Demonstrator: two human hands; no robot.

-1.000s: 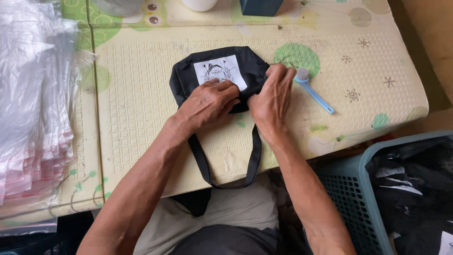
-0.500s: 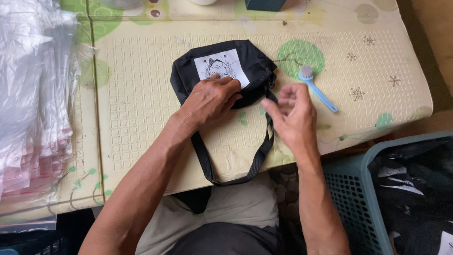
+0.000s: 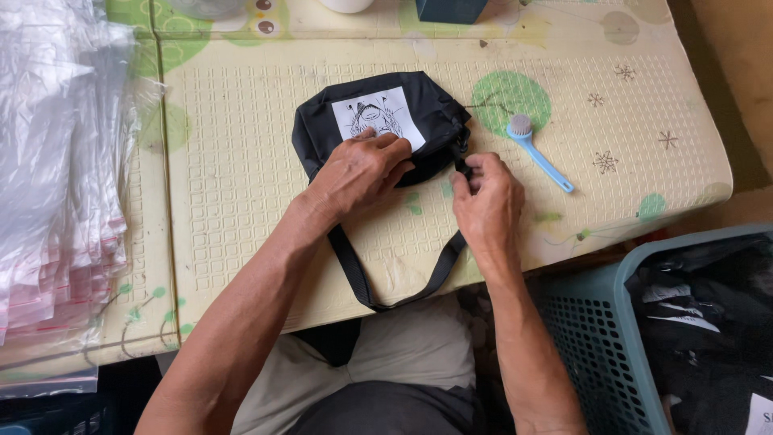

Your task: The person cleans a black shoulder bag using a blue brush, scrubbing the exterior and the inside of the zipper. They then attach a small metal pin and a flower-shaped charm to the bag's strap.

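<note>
Where hands [image 3: 362,173] cover, black bag [image 3: 322,129] unseen

bag [image 3: 378,121]: on the mat [image 3: 241,161], at its middle
left hand [image 3: 358,173]: on the bag's near edge
right hand [image 3: 483,201]: just right of the bag, at the strap [image 3: 403,290]
strap: loops over the mat's near edge
brush [image 3: 539,149]: right of the bag
plastic sleeves [image 3: 56,161]: far left
basket [image 3: 596,322]: right, below the mat

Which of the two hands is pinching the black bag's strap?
The right hand: its fingers pinch the strap at the black bag edge. The left hand lies flat on top.
</note>
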